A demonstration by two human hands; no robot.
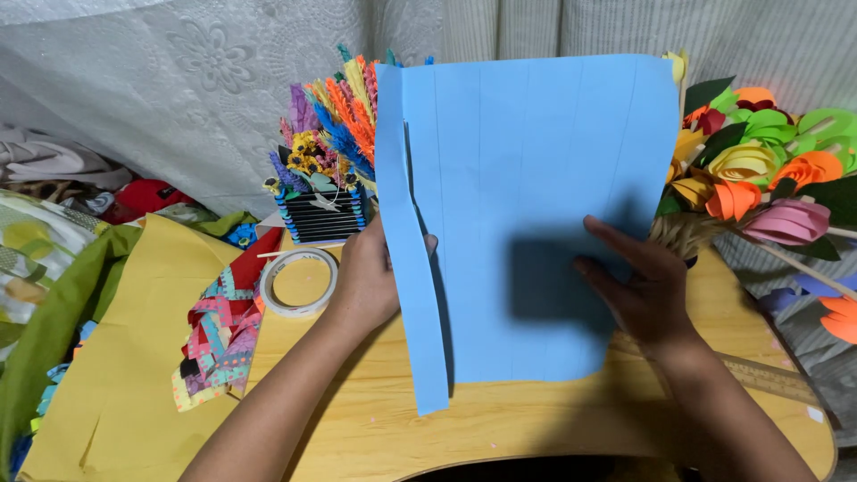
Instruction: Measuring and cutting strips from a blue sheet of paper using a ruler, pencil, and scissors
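Note:
A light blue foam sheet stands upright over the wooden table, marked with faint vertical pencil lines. A narrow strip along its left edge is cut most of the way and hangs loose. My left hand grips the sheet at its left side, beside the cut strip, fingers behind the sheet. My right hand holds the right part of the sheet, fingers spread across its front.
A roll of white tape lies left of my left hand. Behind it stands a small striped holder with paper flowers. A paper flower bouquet fills the right. A ruler, yellow paper and colourful woven strips lie nearby.

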